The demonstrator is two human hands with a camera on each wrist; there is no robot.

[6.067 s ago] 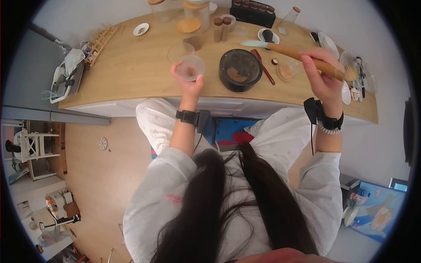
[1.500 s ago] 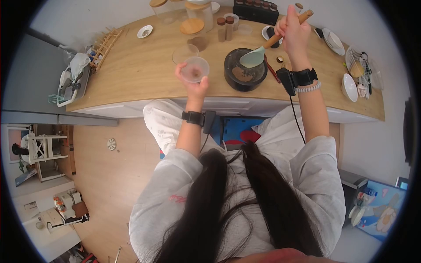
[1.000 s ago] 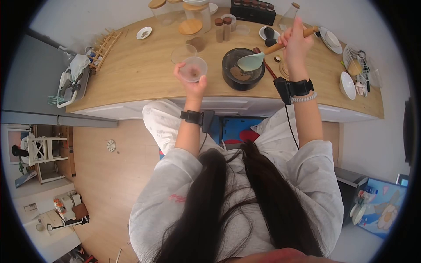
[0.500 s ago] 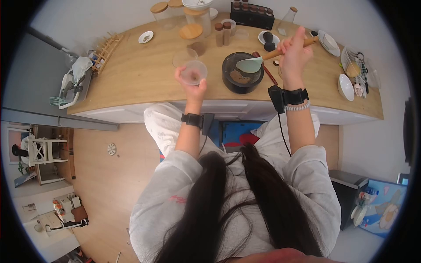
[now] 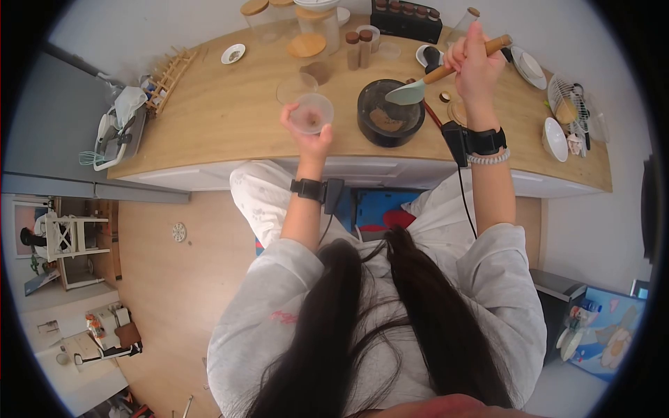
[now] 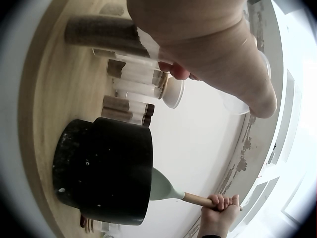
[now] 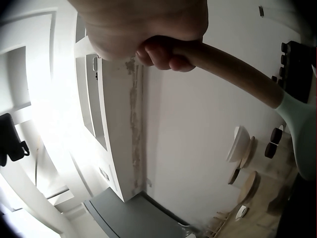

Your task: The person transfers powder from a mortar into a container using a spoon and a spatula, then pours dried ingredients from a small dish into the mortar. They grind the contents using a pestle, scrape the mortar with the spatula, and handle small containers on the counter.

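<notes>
Both hands are curled in the head view: the left hand (image 5: 311, 141) round a clear cup (image 5: 311, 111) at left, the right hand (image 5: 479, 72) round a green spoon (image 5: 406, 93) over the far right of a dark bowl (image 5: 391, 138), whose brown powder (image 5: 385, 120) shows only here. The left wrist view adds white specks on the bowl's outer wall (image 6: 116, 171); the right wrist view, fingers (image 7: 159, 53) wrapped round the wooden handle (image 7: 237, 72).

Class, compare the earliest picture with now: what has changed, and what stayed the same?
The right hand has moved forward and leftward, swinging the spoon so its green head now shows over the black bowl. Nothing new is held. The left hand still holds the cup, and the bowl stayed put.
</notes>
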